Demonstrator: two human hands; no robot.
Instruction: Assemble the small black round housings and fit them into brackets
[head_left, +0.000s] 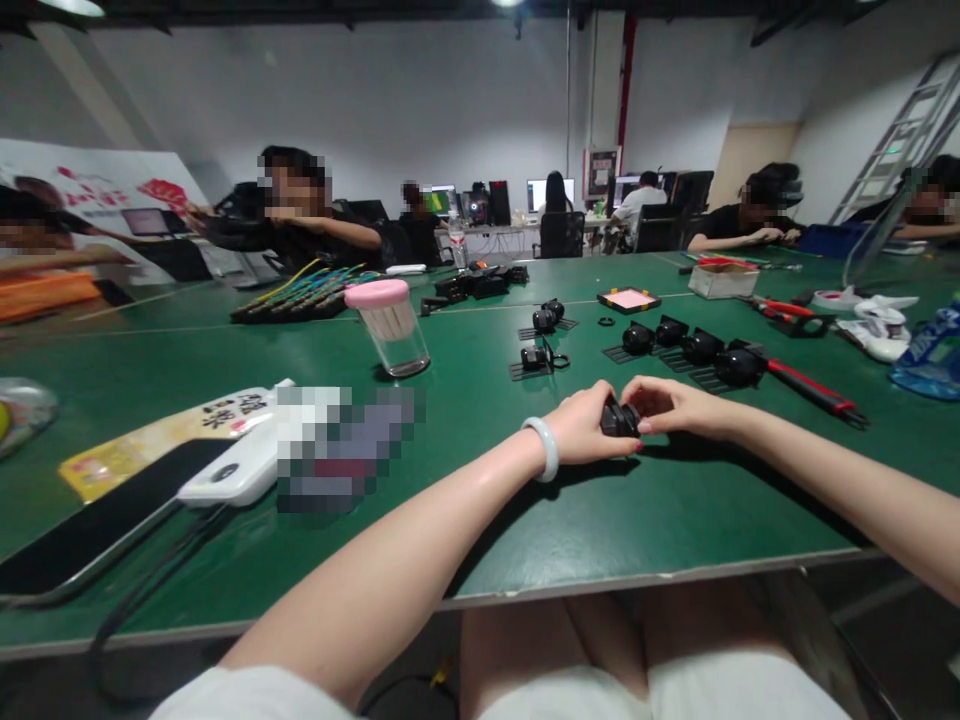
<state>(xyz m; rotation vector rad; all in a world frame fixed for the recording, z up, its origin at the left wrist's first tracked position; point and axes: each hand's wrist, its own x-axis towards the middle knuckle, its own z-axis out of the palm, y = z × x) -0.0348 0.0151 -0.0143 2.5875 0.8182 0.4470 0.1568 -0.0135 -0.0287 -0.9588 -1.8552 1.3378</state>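
Observation:
Both my hands meet over the green table (480, 520) on a small black part (619, 418). My left hand (583, 425), with a pale bangle on the wrist, wraps its fingers round the part's left side. From the right, the fingers of my right hand (670, 405) pinch the same piece. A row of similar black parts (701, 350) on flat black bases lies just beyond my right hand, and two more (541, 340) sit beyond my left hand.
A clear jar with a pink lid (388, 325) stands to the left. A phone (97, 520), a white power bank (236, 465) and a cable lie near left. Red-handled tools (814, 390), a small tray (628, 299) and a water bottle (930, 350) lie right. Other people sit around the table.

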